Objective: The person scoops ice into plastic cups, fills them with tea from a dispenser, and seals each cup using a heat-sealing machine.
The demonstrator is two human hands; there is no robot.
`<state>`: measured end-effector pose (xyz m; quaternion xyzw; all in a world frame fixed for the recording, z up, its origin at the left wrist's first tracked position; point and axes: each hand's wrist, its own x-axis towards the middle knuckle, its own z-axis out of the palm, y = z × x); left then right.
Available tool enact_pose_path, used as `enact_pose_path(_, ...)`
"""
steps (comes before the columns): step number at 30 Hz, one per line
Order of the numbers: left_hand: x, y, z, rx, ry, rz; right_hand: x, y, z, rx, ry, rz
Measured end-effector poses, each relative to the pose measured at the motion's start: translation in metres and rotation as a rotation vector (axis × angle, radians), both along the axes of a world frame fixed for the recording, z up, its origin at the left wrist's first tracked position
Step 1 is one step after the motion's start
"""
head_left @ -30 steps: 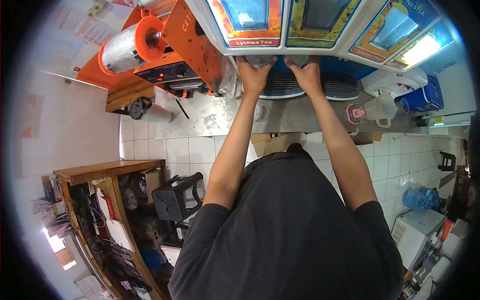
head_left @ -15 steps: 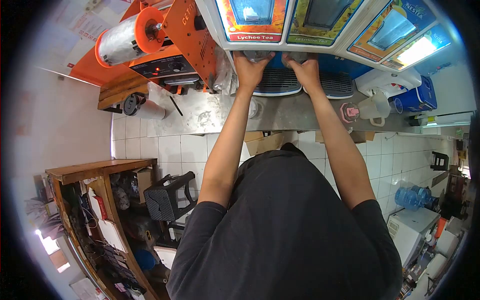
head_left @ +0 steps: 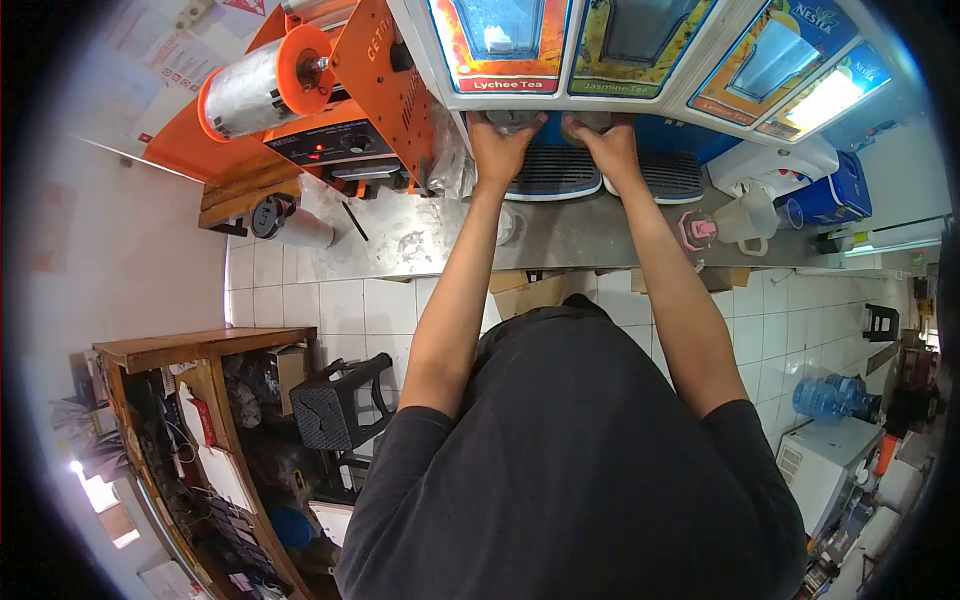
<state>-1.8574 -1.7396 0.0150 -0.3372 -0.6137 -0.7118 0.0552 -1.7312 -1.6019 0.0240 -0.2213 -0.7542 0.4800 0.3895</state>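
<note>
Metal table (head_left: 570, 235), grey, scuffed and shiny in patches, running across the view above a white tiled floor (head_left: 350, 310). White dispenser (head_left: 565, 102) at its back, panels reading Lychee Tea and Jasmine Tea; two dark ribbed drip trays (head_left: 558, 178) (head_left: 668, 178) below. To the left, an orange machine (head_left: 400, 110) with a film roll (head_left: 245, 98), small red light lit; near it a tumbler (head_left: 300, 228) and a thin black stick (head_left: 355, 222). To the right, a pink-topped item (head_left: 697, 231), a pale jug (head_left: 742, 220) and a blue box (head_left: 842, 188). Lower left, wooden shelf (head_left: 205, 347) and black stool (head_left: 325, 415); far right, blue water bottles (head_left: 820, 398).

Two cups, clear and colourless as far as they show, side by side but apart, under the front edge of the dispenser. Left hand (head_left: 500, 150) curled round the left cup (head_left: 513, 120); right hand (head_left: 610, 152) curled round the right cup (head_left: 590, 121). Thumbs on the inner sides, facing each other.

Cup tops cut from sight by the dispenser; fingers partly hidden too. Contents: cannot tell. Spouts out of view. Lettering on the right-hand panels partly washed out by glare. Edges of the view dark and warped.
</note>
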Motion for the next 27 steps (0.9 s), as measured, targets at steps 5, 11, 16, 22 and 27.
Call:
enact_pose_path(5,-0.002,0.001,-0.003,0.016,-0.012,-0.018,0.0,0.006,-0.006,-0.034,-0.087,0.015)
enact_pose_path(11,0.0,-0.003,0.001,-0.092,0.043,0.072,0.0,0.013,-0.013,-0.033,-0.11,0.036)
enact_pose_path(16,-0.008,-0.01,0.008,-0.068,-0.15,-0.121,0.003,0.009,-0.001,0.014,-0.145,0.023)
enact_pose_path(22,-0.012,-0.014,0.011,-0.121,-0.087,-0.082,-0.001,0.013,-0.01,-0.01,-0.08,0.044)
enact_pose_path(27,-0.012,-0.012,0.009,-0.088,-0.076,-0.087,0.004,0.005,0.002,-0.046,-0.048,0.089)
